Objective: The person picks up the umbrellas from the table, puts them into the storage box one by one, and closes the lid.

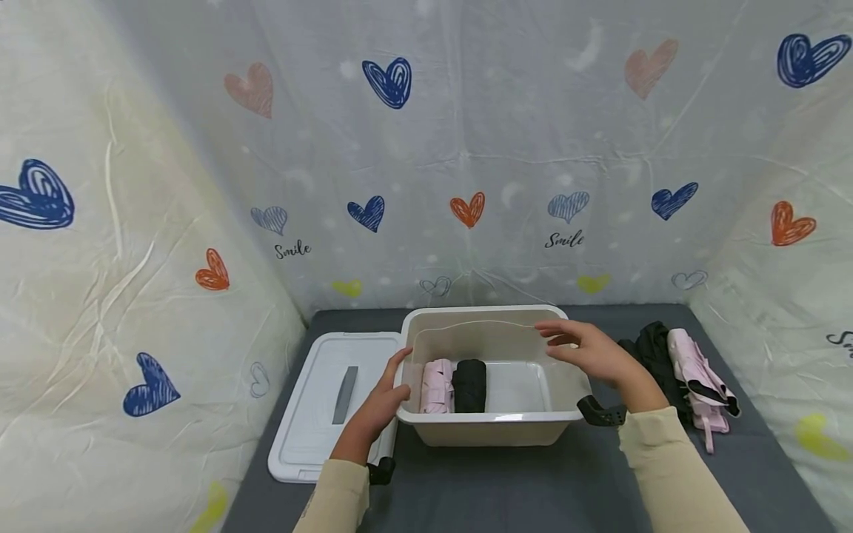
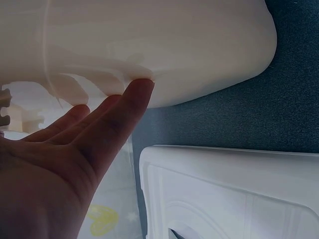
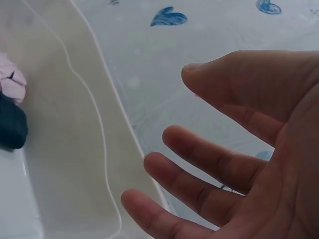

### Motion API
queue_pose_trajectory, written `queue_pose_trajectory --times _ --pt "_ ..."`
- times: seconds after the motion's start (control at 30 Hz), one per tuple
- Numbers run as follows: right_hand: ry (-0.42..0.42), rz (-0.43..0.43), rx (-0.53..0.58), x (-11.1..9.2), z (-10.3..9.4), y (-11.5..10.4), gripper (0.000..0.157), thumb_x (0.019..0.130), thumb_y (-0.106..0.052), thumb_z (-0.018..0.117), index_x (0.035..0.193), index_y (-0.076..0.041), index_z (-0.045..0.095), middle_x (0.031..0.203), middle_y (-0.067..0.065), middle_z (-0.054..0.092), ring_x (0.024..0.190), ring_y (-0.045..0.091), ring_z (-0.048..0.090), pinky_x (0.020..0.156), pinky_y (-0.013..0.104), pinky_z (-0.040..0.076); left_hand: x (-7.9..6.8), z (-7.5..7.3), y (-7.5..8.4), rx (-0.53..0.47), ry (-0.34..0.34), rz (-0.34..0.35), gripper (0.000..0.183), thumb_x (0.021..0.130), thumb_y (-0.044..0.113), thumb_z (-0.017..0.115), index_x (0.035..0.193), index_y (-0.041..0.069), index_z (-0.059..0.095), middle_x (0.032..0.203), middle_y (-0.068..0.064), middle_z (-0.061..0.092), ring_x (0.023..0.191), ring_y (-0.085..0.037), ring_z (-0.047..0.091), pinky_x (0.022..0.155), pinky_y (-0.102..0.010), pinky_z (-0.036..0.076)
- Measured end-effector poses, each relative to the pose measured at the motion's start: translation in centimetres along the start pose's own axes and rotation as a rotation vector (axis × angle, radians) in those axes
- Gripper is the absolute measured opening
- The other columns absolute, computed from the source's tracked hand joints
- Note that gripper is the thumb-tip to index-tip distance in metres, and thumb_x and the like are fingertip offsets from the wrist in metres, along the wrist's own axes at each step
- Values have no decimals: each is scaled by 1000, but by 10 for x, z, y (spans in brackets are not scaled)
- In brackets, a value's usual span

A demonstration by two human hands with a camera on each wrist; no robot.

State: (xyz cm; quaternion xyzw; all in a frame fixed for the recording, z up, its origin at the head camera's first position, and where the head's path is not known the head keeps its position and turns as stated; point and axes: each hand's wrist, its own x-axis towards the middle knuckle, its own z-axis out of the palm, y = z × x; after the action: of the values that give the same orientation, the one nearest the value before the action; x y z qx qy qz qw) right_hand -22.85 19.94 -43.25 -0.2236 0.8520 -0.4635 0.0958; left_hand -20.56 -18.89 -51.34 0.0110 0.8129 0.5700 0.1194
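A beige plastic bin (image 1: 493, 429) stands on the dark grey table. Inside it, on the left half, a rolled pink bundle (image 1: 437, 386) lies beside a rolled black bundle (image 1: 469, 386). My left hand (image 1: 380, 403) is at the bin's left side; in the left wrist view its straight fingertips (image 2: 142, 87) touch the outer wall. Over the bin's right back corner my right hand (image 1: 586, 355) hovers with fingers spread and slightly bent, holding nothing. The right wrist view shows this hand (image 3: 239, 149) near the rim, palm bare.
Left of the bin lies a white lid (image 1: 306, 414) with a grey handle (image 1: 344, 394). On the right are a folded black umbrella (image 1: 656, 363) and a folded pink umbrella (image 1: 696, 370). A heart-printed sheet (image 1: 426, 148) hangs behind and on both sides.
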Motion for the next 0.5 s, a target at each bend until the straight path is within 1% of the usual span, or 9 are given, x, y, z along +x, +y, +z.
queue_pose_trajectory --times 0.13,0.3,0.4,0.5 --pt "32 14 -4 -5 -5 3 47 95 -26 59 139 -11 51 137 19 54 122 38 54 94 50 48 1 0 0 -3 -3 10 78 82 5 43 151 35 20 156 -13 21 130 -40 36 93 -51 41" --pt "71 61 42 -10 -11 11 46 95 -21 59 139 -12 50 138 21 52 122 40 54 91 51 50 1 0 0 -5 0 10 78 83 6 43 151 37 20 156 -12 22 129 -39 36 93 -53 41" --pt "94 65 56 -13 -15 17 47 96 -19 58 140 -8 49 139 23 51 122 40 54 92 52 49 2 0 0 -5 1 6 78 82 6 43 151 37 20 156 -12 22 129 -39 37 93 -51 41" --pt "126 77 45 -17 -17 23 47 96 -18 58 140 -6 48 138 22 52 122 40 54 93 53 48 1 1 -1 -11 -1 -3 79 81 5 44 151 36 21 156 -13 23 129 -39 37 93 -49 41"
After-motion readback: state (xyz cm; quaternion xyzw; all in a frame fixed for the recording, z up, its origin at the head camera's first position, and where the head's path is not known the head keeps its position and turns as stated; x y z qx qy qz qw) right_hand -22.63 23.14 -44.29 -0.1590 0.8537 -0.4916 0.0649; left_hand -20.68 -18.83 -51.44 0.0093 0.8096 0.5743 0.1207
